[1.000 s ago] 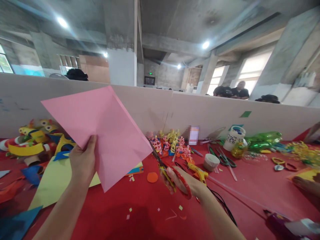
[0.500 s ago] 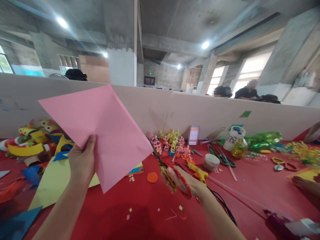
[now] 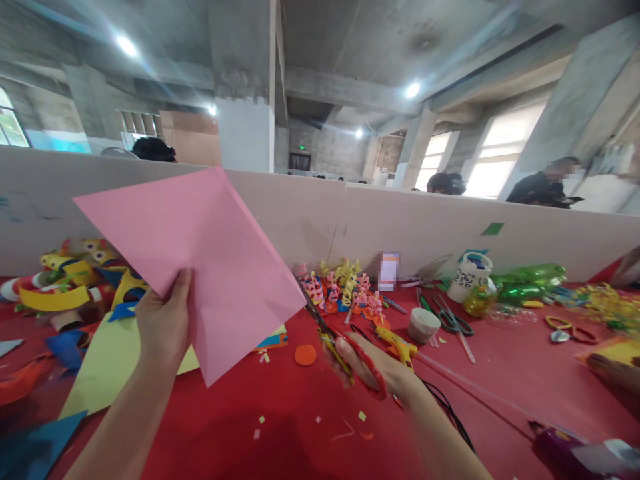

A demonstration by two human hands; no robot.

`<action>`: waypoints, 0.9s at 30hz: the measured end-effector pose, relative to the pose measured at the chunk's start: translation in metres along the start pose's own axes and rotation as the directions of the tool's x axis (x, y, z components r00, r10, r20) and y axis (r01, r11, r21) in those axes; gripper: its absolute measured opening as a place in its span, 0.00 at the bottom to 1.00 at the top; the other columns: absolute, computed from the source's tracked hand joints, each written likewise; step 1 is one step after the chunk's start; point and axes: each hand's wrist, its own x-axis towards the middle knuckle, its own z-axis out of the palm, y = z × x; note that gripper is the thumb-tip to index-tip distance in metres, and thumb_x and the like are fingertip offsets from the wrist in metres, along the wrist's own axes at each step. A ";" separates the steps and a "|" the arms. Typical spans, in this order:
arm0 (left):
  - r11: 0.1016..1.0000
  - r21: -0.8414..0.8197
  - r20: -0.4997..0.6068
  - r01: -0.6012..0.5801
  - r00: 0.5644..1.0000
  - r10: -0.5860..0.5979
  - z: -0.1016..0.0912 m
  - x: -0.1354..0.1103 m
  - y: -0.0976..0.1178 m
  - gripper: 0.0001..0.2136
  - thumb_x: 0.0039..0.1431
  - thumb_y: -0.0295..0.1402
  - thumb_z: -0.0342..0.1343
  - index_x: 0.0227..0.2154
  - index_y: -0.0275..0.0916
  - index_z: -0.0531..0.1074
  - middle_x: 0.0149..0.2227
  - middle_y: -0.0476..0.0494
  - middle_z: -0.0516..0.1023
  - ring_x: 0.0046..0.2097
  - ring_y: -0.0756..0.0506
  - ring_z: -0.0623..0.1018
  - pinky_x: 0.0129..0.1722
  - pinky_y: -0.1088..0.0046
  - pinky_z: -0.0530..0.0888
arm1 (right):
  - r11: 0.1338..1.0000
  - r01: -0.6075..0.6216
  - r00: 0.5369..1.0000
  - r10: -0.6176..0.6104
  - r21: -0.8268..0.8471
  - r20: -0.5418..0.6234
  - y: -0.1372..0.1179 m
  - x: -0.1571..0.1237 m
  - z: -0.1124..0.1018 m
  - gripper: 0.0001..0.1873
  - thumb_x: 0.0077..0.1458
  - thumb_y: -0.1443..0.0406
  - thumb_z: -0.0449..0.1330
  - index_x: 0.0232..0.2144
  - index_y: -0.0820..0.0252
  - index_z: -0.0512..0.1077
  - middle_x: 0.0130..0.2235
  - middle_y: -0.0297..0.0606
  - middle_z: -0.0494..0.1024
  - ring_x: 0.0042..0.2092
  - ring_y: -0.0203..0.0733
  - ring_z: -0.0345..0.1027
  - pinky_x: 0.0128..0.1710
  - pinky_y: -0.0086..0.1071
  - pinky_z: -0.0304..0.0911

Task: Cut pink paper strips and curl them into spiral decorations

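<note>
Two hands: left hand (image 3: pixel 165 327) and right hand (image 3: pixel 367 363), both bare, both occupied.
Left grip: pinched firm on the pink paper (image 3: pixel 200 253) at its lower left edge, thumb lying on the near face, fingers hidden behind.
Right grip: curled around the handles of the scissors (image 3: pixel 327 331), red handle nearer the wrist, yellow one beside it.
Paper position: held up left of centre, raised off the red table (image 3: pixel 240 427), in front of the white board (image 3: pixel 400 213); tilted, one corner pointing down, a narrow band along the upper right edge.
Scissors tips: up at the paper's right corner; from where I stand I can't tell if the blades bite or only touch.
Paper handling: looks very light, thin but springy, holding its plane from one pinch; likely to crease or tear if squeezed hard, not very slippery.
Where to hold: edge pinch seems right, thumb flat, well away from the blades; the middle would probably dent.
Under the paper: light-green sheet (image 3: pixel 100 373) on the table.
Near the scissors: orange disc (image 3: pixel 305 355), curled paper pieces (image 3: pixel 350 287), yellow glue gun (image 3: pixel 397 343), white cup (image 3: pixel 424 325).
Table front: small paper scraps (image 3: pixel 362 416).
Right edge: co-worker's hand (image 3: pixel 613 373) by a yellow-orange sheet (image 3: pixel 617 351).
</note>
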 end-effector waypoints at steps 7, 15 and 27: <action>1.000 -0.024 -0.005 0.008 1.000 -0.008 0.000 0.002 -0.003 0.14 0.46 0.35 0.61 0.35 0.32 0.76 0.39 0.41 0.79 0.41 0.45 0.77 0.43 0.71 0.73 | 0.999 0.041 0.999 -0.041 -0.012 0.032 -0.002 -0.002 -0.002 0.29 0.55 0.42 0.37 0.24 0.57 0.59 0.22 0.32 0.63 0.22 0.35 0.60 0.24 0.31 0.57; 1.000 -0.026 0.011 -0.004 1.000 0.004 -0.001 0.002 -0.003 0.13 0.47 0.35 0.60 0.35 0.33 0.76 0.40 0.41 0.79 0.43 0.44 0.77 0.46 0.69 0.72 | 0.998 0.033 0.999 -0.032 -0.048 0.034 -0.007 -0.005 -0.004 0.28 0.57 0.44 0.37 0.24 0.58 0.60 0.22 0.33 0.64 0.23 0.35 0.60 0.26 0.31 0.57; 1.000 0.014 -0.016 0.011 1.000 -0.011 0.001 0.000 0.001 0.14 0.48 0.34 0.60 0.37 0.33 0.76 0.40 0.41 0.79 0.43 0.44 0.77 0.47 0.64 0.71 | 0.998 0.055 0.998 -0.053 -0.044 0.045 -0.008 -0.002 -0.003 0.29 0.56 0.43 0.35 0.23 0.58 0.58 0.20 0.31 0.62 0.22 0.34 0.59 0.24 0.30 0.56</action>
